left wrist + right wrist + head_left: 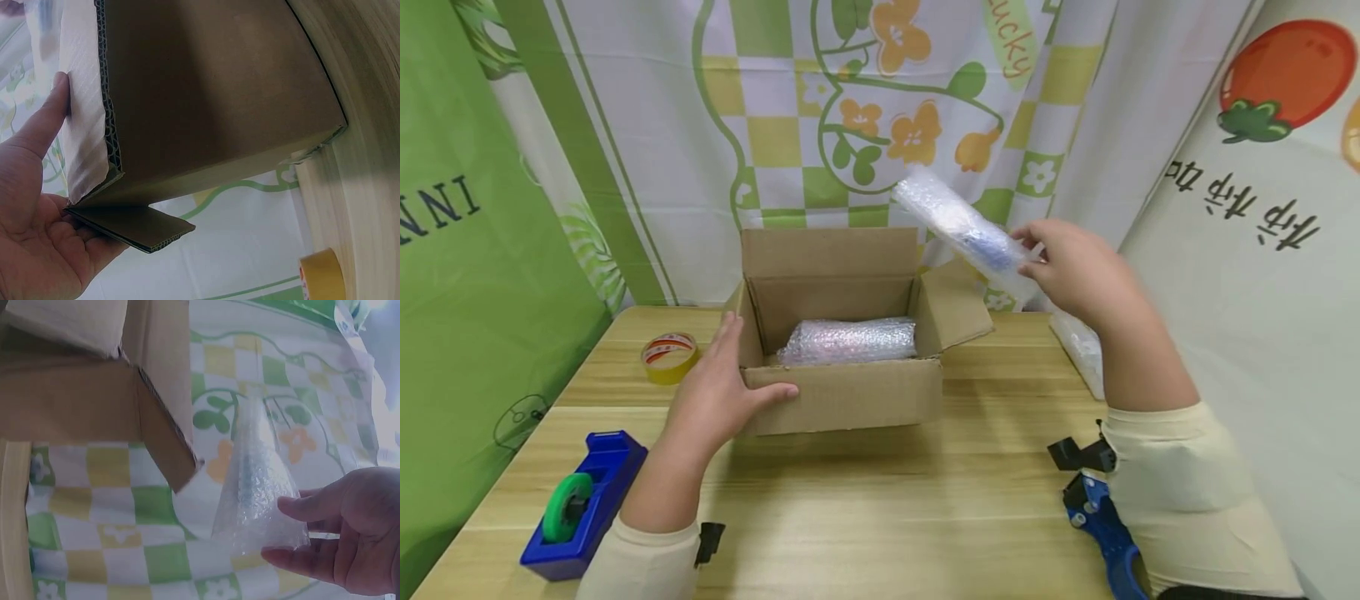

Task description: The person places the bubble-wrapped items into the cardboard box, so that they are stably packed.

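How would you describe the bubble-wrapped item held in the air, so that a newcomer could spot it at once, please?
Start at the open cardboard box in the middle of the wooden table. Look above its right flap, where the right hand pinches a long bubble-wrapped parcel with something blue inside. Unlike the similar bundle lying inside the box, this one is lifted and tilted in the air.
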A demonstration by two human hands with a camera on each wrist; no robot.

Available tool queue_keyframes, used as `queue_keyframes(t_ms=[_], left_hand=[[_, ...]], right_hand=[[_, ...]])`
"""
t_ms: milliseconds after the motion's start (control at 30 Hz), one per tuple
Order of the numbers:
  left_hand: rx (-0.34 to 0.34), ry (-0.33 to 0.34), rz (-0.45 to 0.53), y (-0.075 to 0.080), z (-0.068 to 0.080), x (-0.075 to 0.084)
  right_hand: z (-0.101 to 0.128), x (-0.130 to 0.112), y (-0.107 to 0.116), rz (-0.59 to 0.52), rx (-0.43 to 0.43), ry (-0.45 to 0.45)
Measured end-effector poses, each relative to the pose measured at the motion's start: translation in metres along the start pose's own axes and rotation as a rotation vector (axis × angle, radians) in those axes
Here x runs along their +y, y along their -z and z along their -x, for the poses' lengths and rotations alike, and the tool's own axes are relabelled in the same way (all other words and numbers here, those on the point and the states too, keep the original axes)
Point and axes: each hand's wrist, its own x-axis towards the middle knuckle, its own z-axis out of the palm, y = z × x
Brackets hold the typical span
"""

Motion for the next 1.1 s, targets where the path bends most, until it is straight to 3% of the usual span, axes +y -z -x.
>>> queue_keyframes(t_ms=[267,633,767,900,1100], left_hand=[[-0.006,-0.002,-0.003,0.0,0.0,0.001],[-0.001,0.008,-0.006,0.0,-0.001,0.001],[-0.006,0.008,-0.008,0.0,0.0,0.001],[-0.009,0.012,-0.007,0.0,0.0,0.0],[-0.015,0.014,-0.006,-0.001,0.0,0.002]], right_hand=[[-0.018,-0.032,-0.025,0.028,0.051,0.169],[-0.035,-0.064,-0.059,0.048,0.048,0.307],[-0.043,-0.07,-0.075,0.056,0.06,0.351],[-0.052,-0.073,-0.095,0.14,0.083,0.413],[-0.061,-0.07,-0.122,0.211,0.025,0.429]])
